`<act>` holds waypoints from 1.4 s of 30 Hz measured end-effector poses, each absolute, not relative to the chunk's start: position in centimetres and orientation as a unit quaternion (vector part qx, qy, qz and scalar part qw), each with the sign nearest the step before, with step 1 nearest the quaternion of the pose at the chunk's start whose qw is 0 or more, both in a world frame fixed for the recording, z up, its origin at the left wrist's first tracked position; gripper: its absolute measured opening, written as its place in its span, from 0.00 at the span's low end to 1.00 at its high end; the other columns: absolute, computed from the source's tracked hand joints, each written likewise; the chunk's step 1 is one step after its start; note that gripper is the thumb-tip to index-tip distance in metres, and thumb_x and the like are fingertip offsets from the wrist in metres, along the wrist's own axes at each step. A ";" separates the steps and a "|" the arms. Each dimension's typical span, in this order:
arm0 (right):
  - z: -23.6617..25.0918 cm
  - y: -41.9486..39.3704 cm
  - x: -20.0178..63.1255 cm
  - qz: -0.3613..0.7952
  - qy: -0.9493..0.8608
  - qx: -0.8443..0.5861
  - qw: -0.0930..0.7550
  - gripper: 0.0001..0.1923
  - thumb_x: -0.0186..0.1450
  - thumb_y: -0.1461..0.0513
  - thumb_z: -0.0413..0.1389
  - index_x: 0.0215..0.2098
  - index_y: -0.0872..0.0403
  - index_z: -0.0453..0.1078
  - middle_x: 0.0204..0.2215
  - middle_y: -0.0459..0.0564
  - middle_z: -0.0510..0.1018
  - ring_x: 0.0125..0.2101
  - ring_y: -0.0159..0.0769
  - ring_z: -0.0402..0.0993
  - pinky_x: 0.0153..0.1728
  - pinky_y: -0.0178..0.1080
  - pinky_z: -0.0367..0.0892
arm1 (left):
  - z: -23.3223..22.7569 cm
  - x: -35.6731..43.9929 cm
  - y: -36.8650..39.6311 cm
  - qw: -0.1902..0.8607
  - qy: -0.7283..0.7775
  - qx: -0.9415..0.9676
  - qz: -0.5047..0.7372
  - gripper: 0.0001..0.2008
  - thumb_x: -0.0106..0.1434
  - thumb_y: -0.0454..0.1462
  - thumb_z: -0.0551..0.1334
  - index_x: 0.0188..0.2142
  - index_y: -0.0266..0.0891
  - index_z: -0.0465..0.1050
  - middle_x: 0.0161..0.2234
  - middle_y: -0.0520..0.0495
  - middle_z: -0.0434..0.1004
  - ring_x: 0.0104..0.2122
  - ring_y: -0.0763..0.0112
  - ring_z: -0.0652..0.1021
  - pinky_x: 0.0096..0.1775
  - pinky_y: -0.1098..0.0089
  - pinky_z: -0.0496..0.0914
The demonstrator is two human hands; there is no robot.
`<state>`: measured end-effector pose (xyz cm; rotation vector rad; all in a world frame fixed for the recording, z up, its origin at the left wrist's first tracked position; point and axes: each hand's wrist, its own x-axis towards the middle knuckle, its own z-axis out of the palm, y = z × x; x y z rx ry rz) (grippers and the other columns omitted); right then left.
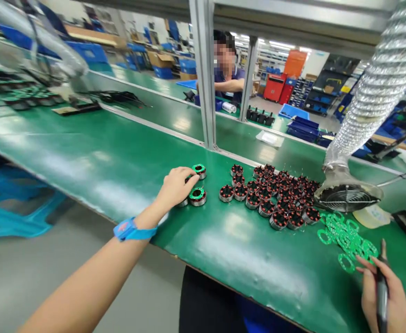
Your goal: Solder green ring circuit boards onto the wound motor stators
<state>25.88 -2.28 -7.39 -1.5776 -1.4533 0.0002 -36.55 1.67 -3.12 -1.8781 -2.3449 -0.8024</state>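
Observation:
My left hand [178, 186], a blue band on its wrist, reaches across the bench with its fingers curled over a motor stator that they mostly hide. Close beside it stand a stator topped with a green ring board [199, 172] and another green-topped stator [197, 198]; one more is partly covered by the hand. My right hand [385, 291], at the lower right, is closed around a dark pen-shaped tool [382, 291], tip pointing up and away. Its fingertips are at the edge of a pile of loose green ring boards [345, 236]; whether they touch one is unclear.
Many bare copper-wound stators [275, 194] cluster on the green bench [119, 157]. A fume duct [350, 196] hangs low at the right, near a translucent dish [372, 216]. A metal post [204, 78] rises at the rear; another person [228, 69] sits beyond. A blue stool [11, 203] stands left.

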 end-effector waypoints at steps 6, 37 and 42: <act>-7.0 -2.9 25.4 -0.068 -0.595 -0.674 0.433 0.37 0.67 0.37 0.54 0.59 0.56 0.74 0.44 0.64 0.87 0.37 0.53 0.86 0.48 0.56 0.78 | -3.4 -35.6 -1.8 0.085 -0.715 -0.622 -0.308 0.23 0.72 0.51 0.53 0.50 0.41 0.79 0.54 0.34 0.78 0.59 0.41 0.73 0.60 0.43 0.65; -3.6 -8.2 9.0 0.136 -0.758 -0.516 0.374 0.18 0.76 0.59 0.52 0.62 0.52 0.69 0.44 0.54 0.85 0.42 0.42 0.83 0.47 0.46 0.77 | -5.5 -6.9 -8.6 -0.214 -0.571 -0.704 -0.364 0.23 0.69 0.46 0.59 0.60 0.40 0.66 0.51 0.38 0.76 0.51 0.50 0.77 0.53 0.51 0.75; -3.7 -9.0 9.0 0.092 -0.782 -0.499 0.363 0.18 0.77 0.61 0.47 0.60 0.54 0.72 0.42 0.56 0.85 0.39 0.43 0.81 0.46 0.47 0.75 | -4.8 -7.3 -7.5 -0.219 -0.564 -0.718 -0.344 0.19 0.66 0.45 0.60 0.54 0.42 0.72 0.48 0.40 0.76 0.49 0.50 0.75 0.52 0.53 0.74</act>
